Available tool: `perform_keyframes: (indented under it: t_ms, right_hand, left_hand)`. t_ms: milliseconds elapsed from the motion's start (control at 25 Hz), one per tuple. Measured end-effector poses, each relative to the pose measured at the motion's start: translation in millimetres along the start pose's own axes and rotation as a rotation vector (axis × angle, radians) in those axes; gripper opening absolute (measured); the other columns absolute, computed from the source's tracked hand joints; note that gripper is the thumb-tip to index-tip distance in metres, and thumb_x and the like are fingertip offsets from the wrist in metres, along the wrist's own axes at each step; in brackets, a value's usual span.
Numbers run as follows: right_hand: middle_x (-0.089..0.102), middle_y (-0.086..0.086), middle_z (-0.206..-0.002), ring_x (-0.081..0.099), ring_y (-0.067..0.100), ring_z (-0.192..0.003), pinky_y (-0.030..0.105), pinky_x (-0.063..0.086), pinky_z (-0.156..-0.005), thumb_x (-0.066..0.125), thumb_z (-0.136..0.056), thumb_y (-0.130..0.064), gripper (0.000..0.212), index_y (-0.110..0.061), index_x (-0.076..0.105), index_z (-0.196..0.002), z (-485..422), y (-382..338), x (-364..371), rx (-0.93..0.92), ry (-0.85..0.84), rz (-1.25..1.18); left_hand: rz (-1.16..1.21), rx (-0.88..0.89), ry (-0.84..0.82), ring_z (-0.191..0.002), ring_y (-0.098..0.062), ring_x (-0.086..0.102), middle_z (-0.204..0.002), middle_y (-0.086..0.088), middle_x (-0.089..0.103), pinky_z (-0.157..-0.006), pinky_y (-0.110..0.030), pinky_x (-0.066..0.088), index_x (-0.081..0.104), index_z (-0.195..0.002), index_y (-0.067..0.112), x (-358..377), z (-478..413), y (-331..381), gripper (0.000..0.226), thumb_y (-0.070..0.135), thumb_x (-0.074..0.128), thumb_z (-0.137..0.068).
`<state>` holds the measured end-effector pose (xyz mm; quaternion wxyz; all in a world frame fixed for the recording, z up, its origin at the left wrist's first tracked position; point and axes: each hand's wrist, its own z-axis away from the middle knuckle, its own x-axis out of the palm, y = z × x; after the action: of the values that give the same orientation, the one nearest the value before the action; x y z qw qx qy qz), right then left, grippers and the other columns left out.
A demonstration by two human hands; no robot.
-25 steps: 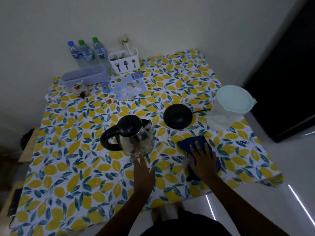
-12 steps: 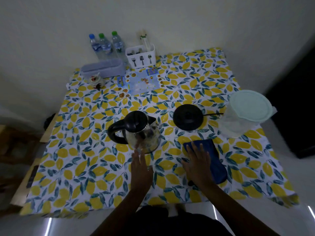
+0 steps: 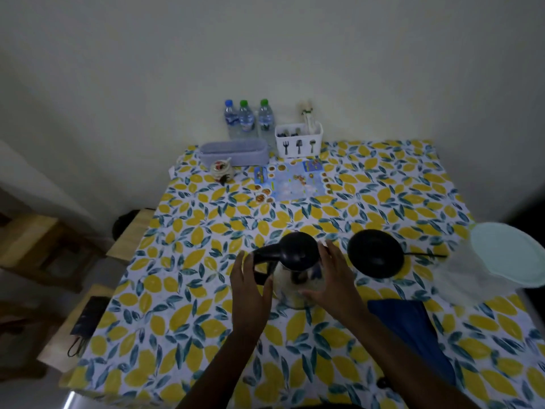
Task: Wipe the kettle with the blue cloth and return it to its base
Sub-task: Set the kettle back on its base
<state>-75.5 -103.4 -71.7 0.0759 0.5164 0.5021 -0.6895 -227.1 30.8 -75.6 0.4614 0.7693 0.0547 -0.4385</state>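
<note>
Blue cloth [image 3: 410,329] flat beside right forearm, untouched. Left hand [image 3: 249,287] curled around kettle [image 3: 298,267] handle, right hand [image 3: 334,278] open, cupping glass body. Base [image 3: 375,252] just beyond right hand, bare. Wiping apparently not started; next: steady kettle one-handed, fetch cloth.

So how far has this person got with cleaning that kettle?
Hard to tell if any wiping is done. Right now both hands, left hand and right hand, cup the kettle, which stands on the tablecloth beside its empty black base. The blue cloth lies flat, untouched, by the right forearm. Setting the kettle on its base is still left.
</note>
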Motion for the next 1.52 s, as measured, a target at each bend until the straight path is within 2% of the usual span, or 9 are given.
perform_keyframes:
  t_ms: [160, 240, 440, 560, 760, 840, 1120, 1400, 1520]
  right_hand:
    - [0.005, 0.001, -0.16, 0.009, 0.019, -0.147, 0.043, 0.029, -0.115, 0.082, -0.061, -0.05, 0.124, -0.026, -0.001, -0.15, -11.9, -7.0, 10.7, 0.056, 0.005, -0.143]
    - [0.018, 0.002, -0.157, 0.02, 0.021, -0.143, 0.04, 0.034, -0.112, 0.085, -0.059, -0.047, 0.123, -0.03, 0.004, -0.149, -16.1, -8.8, 14.8, 0.097, 0.042, -0.188]
    - [0.034, -0.002, -0.147, 0.035, 0.02, -0.135, 0.047, 0.043, -0.104, 0.086, -0.054, -0.047, 0.113, -0.031, 0.021, -0.145, -21.9, -4.8, 4.4, 0.173, 0.135, -0.337]
    - [0.031, -0.002, -0.149, 0.036, 0.02, -0.134, 0.042, 0.043, -0.105, 0.086, -0.057, -0.046, 0.112, -0.032, 0.02, -0.146, -24.5, 9.3, -23.8, 0.194, 0.207, -0.344]
    - [0.03, 0.002, -0.152, 0.032, 0.021, -0.138, 0.04, 0.04, -0.105, 0.09, -0.055, -0.035, 0.112, -0.026, 0.024, -0.146, -41.0, 54.2, -91.2, 0.226, 0.329, -0.334]
    - [0.032, 0.006, -0.15, 0.033, 0.023, -0.136, 0.04, 0.038, -0.106, 0.091, -0.055, -0.027, 0.11, -0.022, 0.026, -0.145, -44.8, 74.8, -114.7, 0.235, 0.347, -0.342]
    - [0.033, -0.011, -0.136, 0.038, 0.016, -0.128, 0.035, 0.039, -0.102, 0.091, -0.052, -0.024, 0.112, -0.03, 0.026, -0.143, -56.6, 135.5, -151.2, 0.297, 0.272, -0.376]
    - [0.036, -0.003, -0.141, 0.039, 0.017, -0.128, 0.047, 0.042, -0.105, 0.092, -0.051, -0.021, 0.114, -0.026, 0.026, -0.144, -64.6, 141.9, -153.8, 0.258, 0.212, -0.417]
    - [0.037, -0.001, -0.144, 0.04, 0.017, -0.129, 0.045, 0.043, -0.105, 0.092, -0.05, -0.02, 0.113, -0.029, 0.028, -0.142, -61.1, 147.0, -156.1, 0.257, 0.215, -0.425]
  left_hand:
    - [0.104, 0.066, -0.195, -0.126, -0.018, 0.047, -0.143, -0.008, 0.045, -0.095, -0.017, 0.037, 0.035, -0.142, 0.016, -14.8, -37.3, -20.4, 0.051, 0.025, 0.054, -0.095]
    - [0.143, 0.088, -0.257, -0.121, -0.023, 0.052, -0.135, -0.009, 0.051, -0.092, -0.019, 0.038, 0.043, -0.136, 0.015, -17.2, -51.3, -28.4, 0.043, 0.015, 0.055, -0.095]
    - [0.175, 0.146, -0.288, -0.116, -0.023, 0.054, -0.131, -0.009, 0.055, -0.096, -0.038, 0.047, 0.047, -0.133, 0.014, -11.4, -72.6, -19.6, 0.037, 0.011, 0.05, -0.096]
    - [0.226, 0.252, -0.271, -0.109, -0.015, 0.055, -0.127, -0.009, 0.058, -0.09, -0.026, 0.045, 0.049, -0.131, 0.014, -0.8, -89.7, 10.9, 0.035, 0.018, 0.048, -0.096]
    - [0.274, 0.335, -0.338, -0.113, -0.019, 0.052, -0.13, -0.011, 0.056, -0.09, -0.018, 0.04, 0.048, -0.132, 0.011, 44.9, -123.1, 84.0, 0.034, 0.009, 0.048, -0.098]
    - [0.307, 0.344, -0.382, -0.107, -0.005, 0.053, -0.122, -0.011, 0.058, -0.085, -0.009, 0.038, 0.05, -0.128, 0.009, 67.3, -131.1, 109.8, 0.03, 0.007, 0.048, -0.098]
    - [0.296, 0.295, -0.472, -0.102, -0.026, 0.056, -0.118, -0.009, 0.058, -0.082, -0.04, 0.046, 0.051, -0.123, 0.019, 132.6, -138.1, 146.6, 0.024, 0.017, 0.045, -0.1]
    - [0.172, 0.306, -0.443, -0.101, -0.025, 0.056, -0.118, -0.007, 0.058, -0.075, -0.031, 0.042, 0.048, -0.126, 0.019, 137.5, -139.4, 138.1, 0.028, 0.023, 0.046, -0.098]
    - [0.193, 0.306, -0.451, -0.101, -0.023, 0.056, -0.115, -0.005, 0.058, -0.079, -0.036, 0.047, 0.049, -0.124, 0.023, 140.4, -139.1, 144.4, 0.027, 0.026, 0.048, -0.098]
